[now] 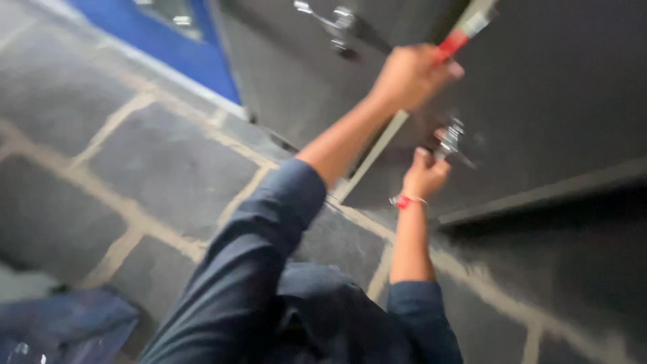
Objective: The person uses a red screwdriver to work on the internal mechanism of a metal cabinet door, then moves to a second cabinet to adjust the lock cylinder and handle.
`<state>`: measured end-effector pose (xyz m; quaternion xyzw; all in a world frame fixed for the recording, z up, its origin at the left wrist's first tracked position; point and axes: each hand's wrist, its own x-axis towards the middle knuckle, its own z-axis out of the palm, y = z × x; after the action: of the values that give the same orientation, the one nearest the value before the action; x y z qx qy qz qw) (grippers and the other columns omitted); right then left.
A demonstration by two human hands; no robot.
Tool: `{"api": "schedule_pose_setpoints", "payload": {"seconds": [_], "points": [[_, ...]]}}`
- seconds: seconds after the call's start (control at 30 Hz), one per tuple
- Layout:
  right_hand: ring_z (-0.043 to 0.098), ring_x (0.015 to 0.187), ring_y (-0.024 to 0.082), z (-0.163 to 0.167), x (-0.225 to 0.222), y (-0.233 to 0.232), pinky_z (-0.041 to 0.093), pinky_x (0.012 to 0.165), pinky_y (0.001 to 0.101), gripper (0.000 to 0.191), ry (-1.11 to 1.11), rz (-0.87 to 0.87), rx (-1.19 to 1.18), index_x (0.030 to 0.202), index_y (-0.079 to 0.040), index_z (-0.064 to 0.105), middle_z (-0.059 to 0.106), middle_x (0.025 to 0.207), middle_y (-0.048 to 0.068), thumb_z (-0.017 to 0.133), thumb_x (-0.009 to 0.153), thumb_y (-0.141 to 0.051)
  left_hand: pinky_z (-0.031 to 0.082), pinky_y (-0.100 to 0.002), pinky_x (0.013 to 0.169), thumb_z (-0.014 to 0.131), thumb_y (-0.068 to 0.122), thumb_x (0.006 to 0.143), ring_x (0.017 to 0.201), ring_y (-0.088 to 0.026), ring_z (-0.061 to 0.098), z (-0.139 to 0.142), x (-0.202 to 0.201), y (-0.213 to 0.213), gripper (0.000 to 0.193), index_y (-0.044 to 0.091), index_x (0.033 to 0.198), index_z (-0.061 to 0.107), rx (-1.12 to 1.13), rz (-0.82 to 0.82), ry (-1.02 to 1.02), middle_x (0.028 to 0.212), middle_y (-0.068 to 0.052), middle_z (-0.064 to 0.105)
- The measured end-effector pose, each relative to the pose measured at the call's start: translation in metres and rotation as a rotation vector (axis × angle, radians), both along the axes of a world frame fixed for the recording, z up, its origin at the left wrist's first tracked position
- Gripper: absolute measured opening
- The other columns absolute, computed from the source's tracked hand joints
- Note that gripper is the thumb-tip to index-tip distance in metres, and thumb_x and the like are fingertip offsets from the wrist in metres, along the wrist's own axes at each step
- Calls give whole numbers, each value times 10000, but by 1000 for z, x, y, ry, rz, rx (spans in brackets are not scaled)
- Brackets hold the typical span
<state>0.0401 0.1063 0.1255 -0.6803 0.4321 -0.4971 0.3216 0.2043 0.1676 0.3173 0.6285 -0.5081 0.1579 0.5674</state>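
Nearest the camera, at the bottom left, a dark blue bag [64, 327] lies crumpled on the stone-slab floor [155, 162], its pale joints running diagonally. Two dark blue sleeves rise from the bottom edge. The right hand [424, 176], with a red band at the wrist, reaches up to a blurred silver fitting [450, 139] on the dark grey metal door [559, 87]; its grip is pinched on the fitting's lower end. Higher and farther, the left hand [410, 75] is pressed together around a long tool with a red and pale handle [461, 37], held against the door. Beyond, a silver lever handle [333, 23] sits at the top edge, and a blue panel [175, 40] stands at the upper left.
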Motion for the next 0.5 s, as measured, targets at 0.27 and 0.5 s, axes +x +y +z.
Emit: {"api": "schedule_pose_setpoints", "payload": {"seconds": [0.27, 0.5], "points": [[698, 824, 281, 12, 5, -47, 580, 783, 409, 350, 32, 133, -66, 1041, 139, 649, 728, 994, 263, 852, 948, -131, 602, -401, 700, 600, 727, 809, 752, -255, 760, -21, -6, 0, 619, 173, 992, 804, 408, 23, 398, 789, -87, 776], [492, 534, 93, 11, 46, -51, 289, 460, 289, 358, -240, 183, 744, 860, -28, 577, 687, 763, 41, 677, 1044, -319, 604, -405, 727, 669, 705, 786, 816, -277, 776, -62, 8, 13, 619, 111, 942, 750, 514, 71, 375, 859, -96, 792]]}}
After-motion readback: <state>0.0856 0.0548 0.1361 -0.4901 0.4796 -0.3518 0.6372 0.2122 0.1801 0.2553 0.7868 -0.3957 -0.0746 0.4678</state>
